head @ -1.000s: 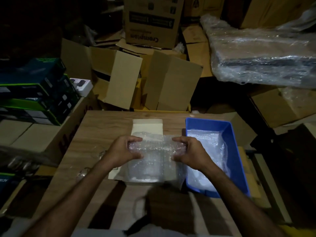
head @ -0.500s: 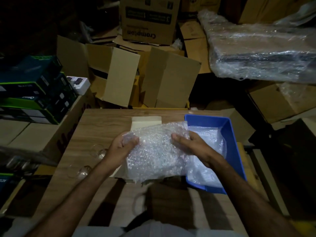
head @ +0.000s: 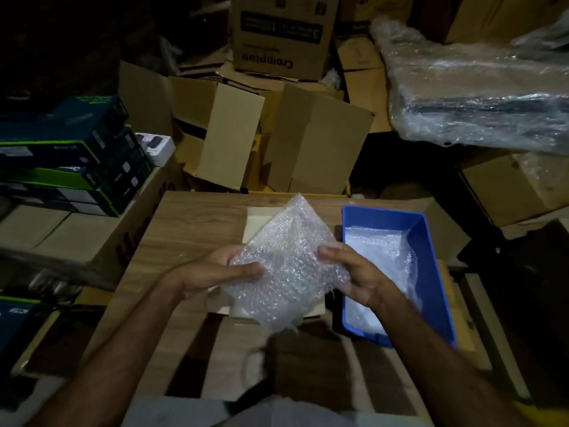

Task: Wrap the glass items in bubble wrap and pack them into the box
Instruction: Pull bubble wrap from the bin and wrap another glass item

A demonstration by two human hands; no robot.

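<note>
Both hands grip the bubble wrap bundle (head: pixel 286 266) above the table (head: pixel 191 229): left hand (head: pixel 215 272) at nine o'clock, right hand (head: pixel 351 272) at three, fingers curled round it. At twelve, a carton (head: pixel 277 35) reads "Crompton".

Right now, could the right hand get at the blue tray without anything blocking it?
Probably yes: the right hand sits just beside the blue tray, whose top is open. But it is gripping the bubble wrap together with the left hand.

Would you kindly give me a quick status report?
Left hand and right hand grip bubble wrap. Held above table. Blue bin alongside. Nothing blocking.
</note>
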